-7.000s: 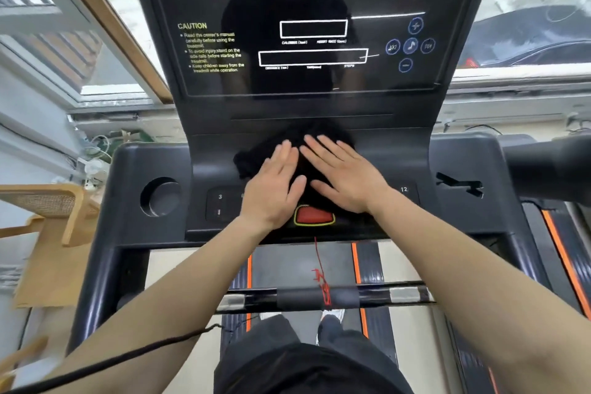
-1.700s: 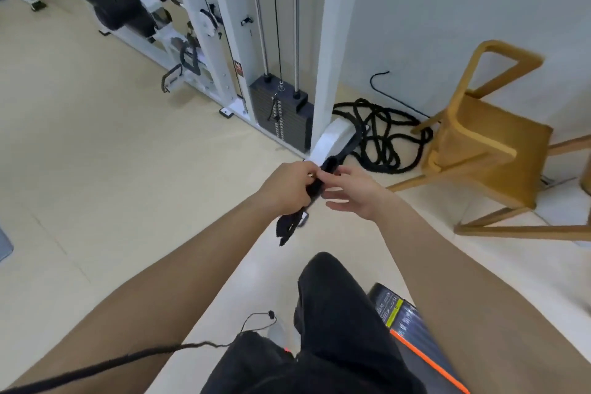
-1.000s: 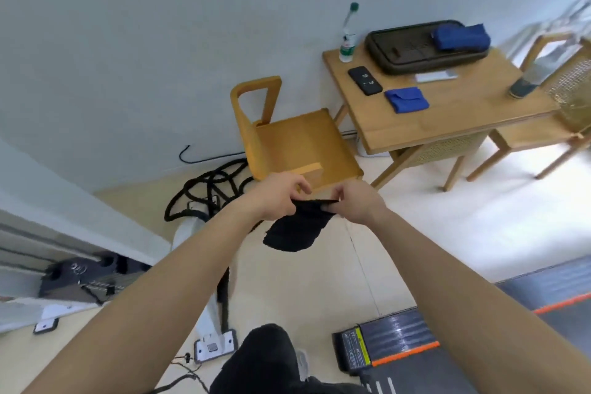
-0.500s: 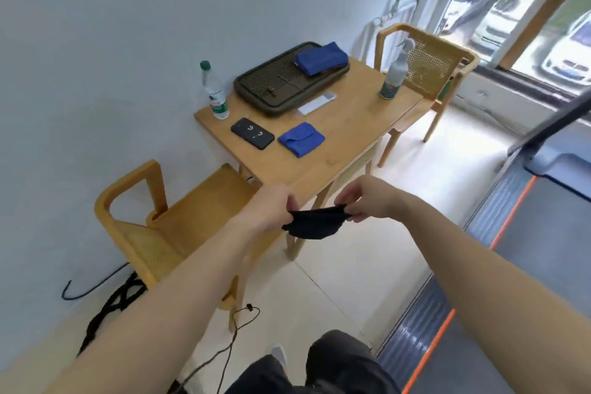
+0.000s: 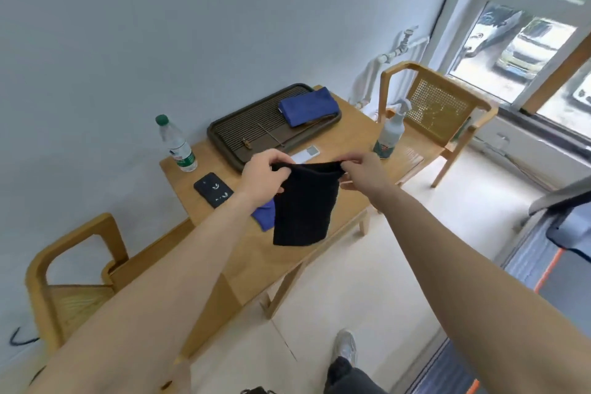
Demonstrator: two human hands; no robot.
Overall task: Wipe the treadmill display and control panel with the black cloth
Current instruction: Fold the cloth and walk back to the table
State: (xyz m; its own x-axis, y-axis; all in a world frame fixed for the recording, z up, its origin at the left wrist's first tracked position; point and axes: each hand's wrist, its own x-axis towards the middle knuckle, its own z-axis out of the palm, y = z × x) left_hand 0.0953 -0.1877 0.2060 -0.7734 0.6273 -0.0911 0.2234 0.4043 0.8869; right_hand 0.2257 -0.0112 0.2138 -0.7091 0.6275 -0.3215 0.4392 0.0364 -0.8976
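Above the table (image 5: 323, 269), left hand (image 5: 262, 176) and right hand (image 5: 363, 171) each pinched the hanging cloth (image 5: 303, 203); wiping appeared finished or paused.

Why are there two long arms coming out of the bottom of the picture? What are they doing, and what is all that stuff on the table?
The camera sits on a person's head, so you see their own arms. The left hand and right hand each pinch a top corner of a black cloth, which hangs down in the air. Behind it is a wooden table with a water bottle, a phone, a dark tray holding a blue cloth, and a spray bottle.
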